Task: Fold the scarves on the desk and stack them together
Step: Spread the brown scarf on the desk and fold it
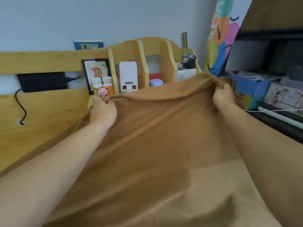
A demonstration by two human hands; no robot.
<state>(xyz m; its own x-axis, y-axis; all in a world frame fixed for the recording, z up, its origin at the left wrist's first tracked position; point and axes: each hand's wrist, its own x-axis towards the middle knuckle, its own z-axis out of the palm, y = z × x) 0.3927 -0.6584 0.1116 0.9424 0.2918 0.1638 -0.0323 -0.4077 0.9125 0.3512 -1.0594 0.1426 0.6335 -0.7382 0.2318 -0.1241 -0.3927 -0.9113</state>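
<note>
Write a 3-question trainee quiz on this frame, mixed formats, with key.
1. True or false: both hands grip the far edge of the brown scarf.
2. Multiple choice: what stands just behind the left hand? A) a pink figurine B) a mug C) a stapler
3. Fill in: the wooden organizer stands against the ____.

Key:
1. True: the left hand and the right hand each hold a bunch of cloth at the far edge.
2. A: the pink figurine, in front of two white-capped bottles.
3. wall.
</note>
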